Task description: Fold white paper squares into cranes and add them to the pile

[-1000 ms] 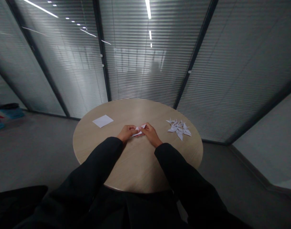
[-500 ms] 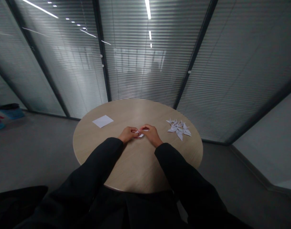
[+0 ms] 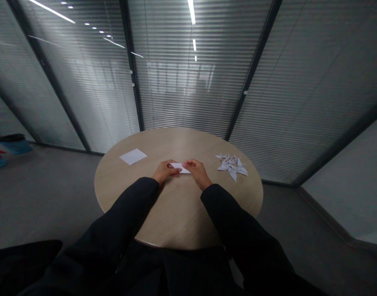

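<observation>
A folded strip of white paper (image 3: 180,167) lies on the round wood-grain table (image 3: 123,185) between my hands. My left hand (image 3: 165,171) grips its left end and my right hand (image 3: 196,171) holds its right end, and the fingers hide part of the paper. To the left of my left hand is a flat white paper square (image 3: 133,156). Right of my right hand lies a heap of several white origami cranes (image 3: 232,166), which neither hand touches.
Glass panels with slatted blinds and dark frames (image 3: 188,82) stand behind the table. A grey floor surrounds it. Blue and red objects (image 3: 9,150) sit on the floor at the far left. A black shape (image 3: 22,263) fills the lower left corner.
The paper between my hands now lies as a flatter, straighter strip. My hands have moved slightly apart toward its ends. The white square and crane heap have not moved.
</observation>
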Tool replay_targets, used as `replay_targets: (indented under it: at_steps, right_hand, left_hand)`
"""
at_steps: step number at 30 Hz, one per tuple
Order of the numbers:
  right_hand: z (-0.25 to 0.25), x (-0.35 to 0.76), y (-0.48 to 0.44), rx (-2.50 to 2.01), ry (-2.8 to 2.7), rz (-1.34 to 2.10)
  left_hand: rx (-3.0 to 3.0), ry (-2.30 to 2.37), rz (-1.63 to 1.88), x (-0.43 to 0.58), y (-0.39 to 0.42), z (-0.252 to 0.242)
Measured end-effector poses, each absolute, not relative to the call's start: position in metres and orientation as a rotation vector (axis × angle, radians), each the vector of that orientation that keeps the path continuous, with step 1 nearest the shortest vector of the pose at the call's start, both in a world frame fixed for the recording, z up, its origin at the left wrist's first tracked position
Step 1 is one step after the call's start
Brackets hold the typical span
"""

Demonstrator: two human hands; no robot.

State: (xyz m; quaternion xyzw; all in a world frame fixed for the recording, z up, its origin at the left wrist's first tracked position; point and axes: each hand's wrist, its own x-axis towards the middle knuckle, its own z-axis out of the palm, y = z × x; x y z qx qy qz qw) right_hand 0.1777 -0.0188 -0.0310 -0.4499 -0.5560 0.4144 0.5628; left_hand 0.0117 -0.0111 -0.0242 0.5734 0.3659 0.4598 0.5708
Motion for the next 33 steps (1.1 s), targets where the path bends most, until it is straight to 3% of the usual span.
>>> replay_targets:
  at_steps: [11, 33]
  right_hand:
    - [-0.0395, 0.1776, -0.0119, -1.036, -1.344, 1.146]
    - [-0.0355, 0.1798, -0.0182, -1.118, -1.587, 0.813]
  left_hand:
    - [1.267, 0.858, 1.266, 0.0128, -0.0078, -0.0201]
    - [1.338, 0.82, 1.251, 0.0144, -0.0127, -0.0173]
